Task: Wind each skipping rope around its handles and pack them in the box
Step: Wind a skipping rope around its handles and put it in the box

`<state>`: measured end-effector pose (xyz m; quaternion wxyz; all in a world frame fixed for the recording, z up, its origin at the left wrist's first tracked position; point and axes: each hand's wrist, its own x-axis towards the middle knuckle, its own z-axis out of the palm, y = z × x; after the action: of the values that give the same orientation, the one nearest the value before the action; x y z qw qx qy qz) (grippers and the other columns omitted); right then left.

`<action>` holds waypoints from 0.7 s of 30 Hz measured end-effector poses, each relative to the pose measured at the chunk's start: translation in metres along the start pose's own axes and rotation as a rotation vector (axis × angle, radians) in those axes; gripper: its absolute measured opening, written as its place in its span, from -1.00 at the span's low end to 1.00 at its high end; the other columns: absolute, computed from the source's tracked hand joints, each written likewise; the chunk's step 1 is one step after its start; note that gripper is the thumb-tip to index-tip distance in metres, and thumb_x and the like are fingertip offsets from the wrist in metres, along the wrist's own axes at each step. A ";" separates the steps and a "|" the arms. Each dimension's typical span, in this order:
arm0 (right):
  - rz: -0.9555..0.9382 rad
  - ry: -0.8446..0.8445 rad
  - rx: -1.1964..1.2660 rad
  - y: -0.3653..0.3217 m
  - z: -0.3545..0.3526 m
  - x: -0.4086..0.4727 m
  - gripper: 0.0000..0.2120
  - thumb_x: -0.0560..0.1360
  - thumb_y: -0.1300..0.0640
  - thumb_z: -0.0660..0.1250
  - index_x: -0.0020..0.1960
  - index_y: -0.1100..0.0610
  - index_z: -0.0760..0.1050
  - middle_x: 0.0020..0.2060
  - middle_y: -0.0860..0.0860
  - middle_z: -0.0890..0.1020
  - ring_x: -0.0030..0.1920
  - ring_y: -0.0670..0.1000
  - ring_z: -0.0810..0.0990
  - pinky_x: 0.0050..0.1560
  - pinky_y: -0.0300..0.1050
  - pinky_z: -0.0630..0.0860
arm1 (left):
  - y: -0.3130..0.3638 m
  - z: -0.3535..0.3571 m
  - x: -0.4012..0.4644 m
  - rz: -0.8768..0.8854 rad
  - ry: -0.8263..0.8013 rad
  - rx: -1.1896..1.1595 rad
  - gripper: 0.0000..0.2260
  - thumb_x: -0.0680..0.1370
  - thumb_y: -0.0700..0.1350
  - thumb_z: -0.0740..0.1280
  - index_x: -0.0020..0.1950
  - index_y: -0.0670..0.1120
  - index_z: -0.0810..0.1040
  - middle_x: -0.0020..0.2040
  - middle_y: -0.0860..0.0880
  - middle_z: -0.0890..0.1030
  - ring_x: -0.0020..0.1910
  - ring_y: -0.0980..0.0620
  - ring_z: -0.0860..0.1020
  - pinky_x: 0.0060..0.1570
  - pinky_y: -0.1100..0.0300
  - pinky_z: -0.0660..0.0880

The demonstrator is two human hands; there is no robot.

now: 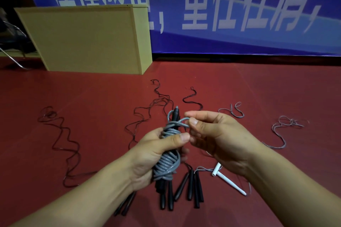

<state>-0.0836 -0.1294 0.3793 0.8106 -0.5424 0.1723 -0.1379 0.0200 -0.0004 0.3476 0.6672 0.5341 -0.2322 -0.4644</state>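
My left hand [156, 153] grips a pair of black handles [176, 114] wound with a grey skipping rope [167, 164], held upright in front of me. My right hand [217, 134] pinches the last loop of that grey rope [181, 121] near the top of the handles. Below my hands several black handles [191, 188] lie on the red floor, their thin dark ropes [147, 114] trailing away from me. A white handle [230, 180] with a pale grey rope [280, 134] lies to the right. No box for packing is clearly seen.
A tall yellow wooden cabinet [88, 38] stands on the floor at the back left. A blue banner [239, 9] with white characters covers the wall behind. Another dark rope [60, 140] snakes across the floor on the left. A metal chair leg [13, 59] shows at far left.
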 end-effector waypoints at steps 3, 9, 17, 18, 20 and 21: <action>-0.034 0.024 -0.025 0.002 0.000 0.001 -0.89 0.46 0.27 0.36 -0.06 0.18 0.64 -0.39 -0.03 0.58 -0.41 -0.12 0.50 -0.25 -0.22 0.58 | 0.000 -0.003 0.000 0.038 0.002 0.013 -0.58 0.30 0.03 0.57 0.04 -0.13 0.58 -0.35 0.01 0.58 -0.45 0.11 0.54 -0.48 0.27 0.47; -0.087 0.048 -0.089 0.006 -0.001 0.003 -0.88 0.50 0.25 0.36 0.01 0.23 0.61 -0.29 0.03 0.66 -0.33 -0.07 0.57 -0.29 -0.23 0.56 | -0.004 0.000 0.004 0.114 0.023 0.007 -0.53 0.44 0.09 0.44 0.23 -0.17 0.56 -0.05 -0.12 0.67 -0.14 0.05 0.62 -0.10 0.18 0.54; -0.198 0.067 -0.264 0.013 -0.001 0.005 -0.90 0.51 0.27 0.36 0.00 0.25 0.61 -0.20 0.22 0.66 -0.23 0.13 0.54 -0.25 -0.09 0.54 | -0.006 0.001 0.005 0.116 -0.001 -0.054 -0.69 0.61 -0.08 0.16 0.30 -0.05 0.54 0.20 -0.12 0.65 0.19 -0.04 0.61 0.13 0.13 0.56; -0.207 0.071 -0.286 0.014 -0.001 0.005 -0.90 0.51 0.27 0.36 0.00 0.25 0.61 -0.20 0.24 0.66 -0.25 0.13 0.54 -0.27 -0.09 0.54 | -0.006 0.000 0.006 0.100 0.002 -0.078 -0.69 0.64 -0.07 0.12 0.30 -0.04 0.54 0.19 -0.10 0.65 0.17 -0.03 0.62 0.10 0.13 0.55; -0.218 0.078 -0.336 0.017 -0.001 0.006 -0.92 0.51 0.27 0.38 -0.02 0.23 0.62 -0.25 0.18 0.68 -0.31 0.07 0.55 -0.32 -0.18 0.53 | -0.005 -0.001 0.007 0.055 0.004 -0.087 -0.62 0.65 0.04 0.07 0.29 -0.06 0.55 0.16 -0.09 0.66 0.13 -0.02 0.61 0.08 0.10 0.52; -0.221 0.080 -0.362 0.019 0.000 0.006 -0.93 0.50 0.27 0.38 -0.03 0.21 0.62 -0.29 0.11 0.68 -0.34 0.02 0.56 -0.33 -0.22 0.52 | -0.005 -0.002 0.007 0.034 0.003 -0.075 -0.56 0.64 0.13 0.06 0.28 -0.08 0.56 0.15 -0.10 0.66 0.12 -0.03 0.61 0.10 0.08 0.50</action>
<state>-0.0775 -0.1250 0.3606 0.6723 -0.6891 0.1657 -0.2140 0.0227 -0.0060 0.3409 0.6950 0.5051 -0.2229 -0.4605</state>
